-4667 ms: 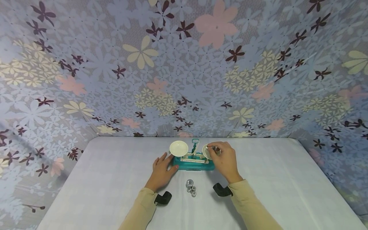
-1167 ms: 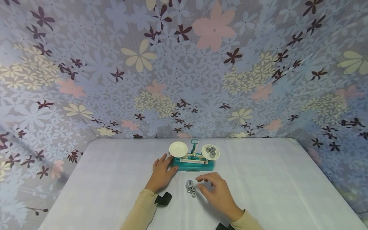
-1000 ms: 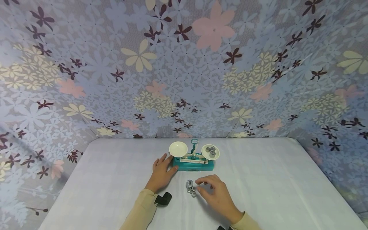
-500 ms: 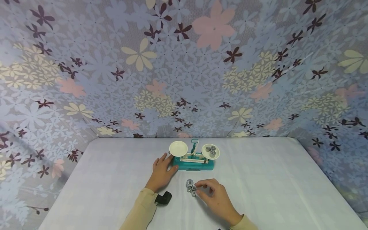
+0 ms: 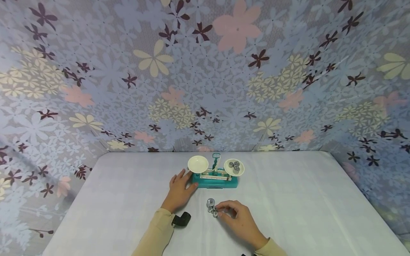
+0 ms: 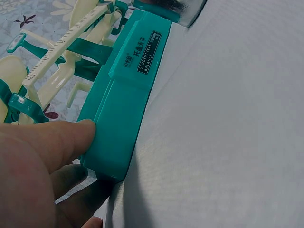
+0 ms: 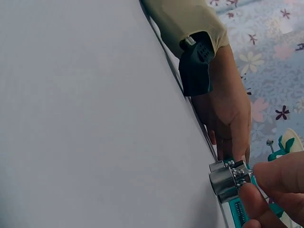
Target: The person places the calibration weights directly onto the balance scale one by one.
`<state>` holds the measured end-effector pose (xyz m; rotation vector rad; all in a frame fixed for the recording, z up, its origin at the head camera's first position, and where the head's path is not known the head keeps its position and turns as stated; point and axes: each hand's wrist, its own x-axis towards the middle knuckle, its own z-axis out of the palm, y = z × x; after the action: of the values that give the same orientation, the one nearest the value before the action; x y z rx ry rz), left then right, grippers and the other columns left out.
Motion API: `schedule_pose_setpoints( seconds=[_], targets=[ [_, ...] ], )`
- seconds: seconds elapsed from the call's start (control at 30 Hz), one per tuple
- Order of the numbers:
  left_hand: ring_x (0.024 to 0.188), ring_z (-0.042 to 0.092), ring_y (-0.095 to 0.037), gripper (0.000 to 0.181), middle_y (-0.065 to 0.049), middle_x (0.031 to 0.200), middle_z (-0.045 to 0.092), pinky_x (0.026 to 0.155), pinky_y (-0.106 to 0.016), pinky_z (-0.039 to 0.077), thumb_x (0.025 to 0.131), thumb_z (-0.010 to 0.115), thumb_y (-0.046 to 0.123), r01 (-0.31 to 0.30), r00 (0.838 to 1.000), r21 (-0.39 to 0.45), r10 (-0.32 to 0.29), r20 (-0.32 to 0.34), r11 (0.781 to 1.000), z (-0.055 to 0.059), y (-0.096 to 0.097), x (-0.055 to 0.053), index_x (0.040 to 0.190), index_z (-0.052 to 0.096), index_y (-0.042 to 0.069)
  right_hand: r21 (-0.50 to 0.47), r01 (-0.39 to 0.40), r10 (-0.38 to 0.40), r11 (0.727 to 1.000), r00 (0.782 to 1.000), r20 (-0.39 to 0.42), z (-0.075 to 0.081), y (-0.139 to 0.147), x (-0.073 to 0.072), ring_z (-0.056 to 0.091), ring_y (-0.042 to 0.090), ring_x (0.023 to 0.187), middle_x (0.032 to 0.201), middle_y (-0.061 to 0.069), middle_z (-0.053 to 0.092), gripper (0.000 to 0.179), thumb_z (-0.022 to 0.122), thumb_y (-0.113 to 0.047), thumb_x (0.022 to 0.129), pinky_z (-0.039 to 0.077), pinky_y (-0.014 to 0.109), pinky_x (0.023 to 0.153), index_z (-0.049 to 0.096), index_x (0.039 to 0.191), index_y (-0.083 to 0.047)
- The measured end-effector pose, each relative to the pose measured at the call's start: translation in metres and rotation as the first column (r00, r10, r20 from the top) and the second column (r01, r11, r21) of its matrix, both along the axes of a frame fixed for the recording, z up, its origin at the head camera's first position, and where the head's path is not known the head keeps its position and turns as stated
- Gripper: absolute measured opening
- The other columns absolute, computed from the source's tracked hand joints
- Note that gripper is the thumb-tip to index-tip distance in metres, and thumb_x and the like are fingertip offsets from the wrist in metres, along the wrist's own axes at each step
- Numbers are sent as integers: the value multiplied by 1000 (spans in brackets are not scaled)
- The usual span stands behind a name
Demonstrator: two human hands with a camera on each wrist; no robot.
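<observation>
A teal student tray balance (image 5: 215, 183) stands near the back of the table, its white beam and two pans raised. Its left pan (image 5: 198, 164) is bare; the right pan (image 5: 231, 171) bears several metal weights (image 5: 236, 165). My left hand (image 5: 178, 193) holds the left end of the base, thumb on the front side and fingers around the end in the left wrist view. My right hand (image 5: 238, 218) is over the white cloth, thumb and index finger pinching a small metal weight (image 5: 215, 208) at the edge of a cluster. A larger weight (image 5: 210, 202) stands in that cluster.
A white cloth (image 5: 304, 213) covers the table. Behind it rises a flower-patterned curtain (image 5: 205, 89). Black wrist camera mounts, one on the left wrist (image 5: 181, 219), stick out from the sleeves.
Earlier my right hand was at the right pan with a weight; it has since come down to the loose weights and closed in from their right. My left hand has stayed on the base.
</observation>
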<state>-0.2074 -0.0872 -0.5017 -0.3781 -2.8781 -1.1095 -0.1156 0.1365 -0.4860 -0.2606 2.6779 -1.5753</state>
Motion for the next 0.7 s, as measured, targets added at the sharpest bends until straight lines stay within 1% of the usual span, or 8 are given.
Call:
schedule_pose_setpoints(
  seconds=[0.13,0.2,0.27,0.37,0.47,0.6,0.7],
  targets=[
    [137,23,-29,58,-7,141,43,109,-54,7,92,53,37,1,1000,2,-1,2,1000,1,0,0,141,40,8,-39,-13,13,999,1000,9,13,-3,5,55,21,80,91,-1,65,15,71,-10,81,45,25,66,70,95,-14],
    [138,23,-29,58,-7,141,43,109,-53,7,92,54,36,2,1000,2,-2,3,1000,1,0,0,141,40,8,-55,-31,30,998,1000,-2,15,-4,7,56,25,82,92,2,65,16,71,-7,80,48,26,70,70,95,-11],
    [138,23,-29,58,-7,141,43,110,-53,7,92,54,36,2,1000,2,-2,4,1000,1,-1,0,141,40,8,-42,-49,48,998,999,-20,12,-3,6,56,23,84,92,0,64,15,71,-8,80,49,26,73,70,95,-13],
    [138,22,-29,58,-7,141,43,110,-53,7,92,54,36,1,1000,0,-1,2,1000,1,-1,0,141,40,8,-7,-70,69,998,996,-50,-1,-1,2,56,17,86,90,-7,64,14,72,-14,81,50,25,76,71,94,-19],
    [138,23,-29,58,-8,141,43,110,-53,7,92,53,36,3,1000,0,-3,-2,1000,2,-1,0,140,40,8,32,-82,84,996,994,-74,-12,2,-3,54,12,86,88,-14,64,12,72,-20,81,48,23,75,71,93,-24],
    [137,24,-30,57,-9,141,44,109,-54,7,92,53,36,7,1000,-2,-7,-4,1000,0,-1,-1,140,41,7,66,-89,96,994,991,-99,-18,4,-5,53,9,83,87,-17,64,11,72,-23,81,45,22,69,71,91,-27],
    [137,24,-30,58,-9,140,44,109,-53,8,92,54,37,5,1000,-5,-5,-2,1000,-1,0,0,140,41,7,80,-90,97,993,991,-92,-18,5,-4,53,8,83,88,-18,64,11,71,-23,81,45,22,70,71,91,-28]
  ],
)
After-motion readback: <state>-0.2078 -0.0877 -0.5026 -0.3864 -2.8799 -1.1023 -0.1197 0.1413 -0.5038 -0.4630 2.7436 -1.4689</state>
